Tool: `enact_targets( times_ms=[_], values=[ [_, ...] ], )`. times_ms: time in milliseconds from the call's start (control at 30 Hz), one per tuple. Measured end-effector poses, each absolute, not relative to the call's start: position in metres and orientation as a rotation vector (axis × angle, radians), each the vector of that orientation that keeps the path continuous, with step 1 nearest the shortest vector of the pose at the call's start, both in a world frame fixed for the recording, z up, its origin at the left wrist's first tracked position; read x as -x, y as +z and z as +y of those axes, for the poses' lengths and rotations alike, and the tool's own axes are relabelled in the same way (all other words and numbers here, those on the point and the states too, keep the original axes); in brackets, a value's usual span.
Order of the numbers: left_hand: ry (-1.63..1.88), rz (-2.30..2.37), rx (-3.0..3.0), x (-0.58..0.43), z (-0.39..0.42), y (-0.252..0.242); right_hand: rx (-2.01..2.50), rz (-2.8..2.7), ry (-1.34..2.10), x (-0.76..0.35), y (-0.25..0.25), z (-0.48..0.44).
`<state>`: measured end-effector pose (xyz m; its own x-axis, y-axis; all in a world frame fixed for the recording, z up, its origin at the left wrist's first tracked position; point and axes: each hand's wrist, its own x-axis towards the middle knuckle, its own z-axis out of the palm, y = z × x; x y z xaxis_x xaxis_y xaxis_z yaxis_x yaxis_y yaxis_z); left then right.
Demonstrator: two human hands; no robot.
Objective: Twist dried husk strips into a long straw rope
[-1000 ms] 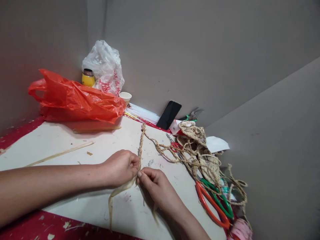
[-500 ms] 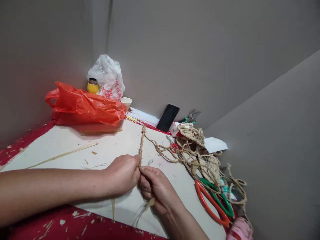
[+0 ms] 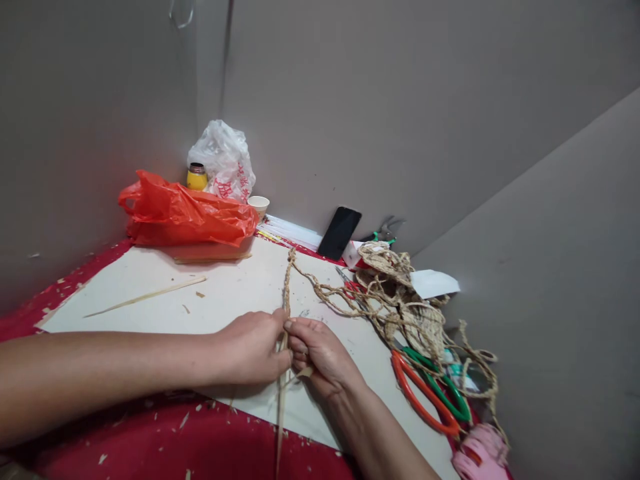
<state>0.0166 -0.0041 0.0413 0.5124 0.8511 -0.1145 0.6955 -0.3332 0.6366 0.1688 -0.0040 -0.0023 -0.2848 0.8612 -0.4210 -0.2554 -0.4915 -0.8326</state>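
A braided straw cord (image 3: pixel 287 287) runs down the white board (image 3: pixel 165 293) to my two hands. My left hand (image 3: pixel 255 348) is closed around its lower end. Close against it, my right hand (image 3: pixel 320 353) pinches at the same spot, thumb and fingers together. Loose flat straw strands (image 3: pixel 281 427) hang down below the hands, and one short end pokes out by my right palm. From the braid's top, a thin twisted cord (image 3: pixel 330 297) leads right to a heap of braided cord (image 3: pixel 420 327). The exact fingertip contact is partly hidden.
Scissors with orange and green handles (image 3: pixel 425 400) lie at the right, near a pink bundle (image 3: pixel 481 453). Small red-handled scissors (image 3: pixel 350 285), a phone (image 3: pixel 340 232) and pliers (image 3: pixel 385 232) sit farther back. A red plastic bag (image 3: pixel 190 217), paper cup (image 3: pixel 259 205) and yellow jar (image 3: pixel 197 177) stand back left.
My right hand has moved up a little against my left hand at the braid. The loose strands now hang straight down between the hands. The view has shifted slightly.
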Motion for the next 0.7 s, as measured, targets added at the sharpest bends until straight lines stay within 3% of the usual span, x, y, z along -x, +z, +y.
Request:
enact_targets(
  times_ms=[167,333,700],
  values=[
    [0.587,1.220,-1.858,-0.007,0.021,0.035,1.147,-0.890,1.941,-0.177,0.003,-0.001],
    [0.372,0.895,-1.254,-0.018,0.029,0.018,1.165,-0.974,1.972,-0.181,0.006,0.002],
    [0.346,0.821,-1.477,-0.022,0.041,-0.001,1.387,-1.449,1.749,-0.196,0.005,0.009]
  ],
)
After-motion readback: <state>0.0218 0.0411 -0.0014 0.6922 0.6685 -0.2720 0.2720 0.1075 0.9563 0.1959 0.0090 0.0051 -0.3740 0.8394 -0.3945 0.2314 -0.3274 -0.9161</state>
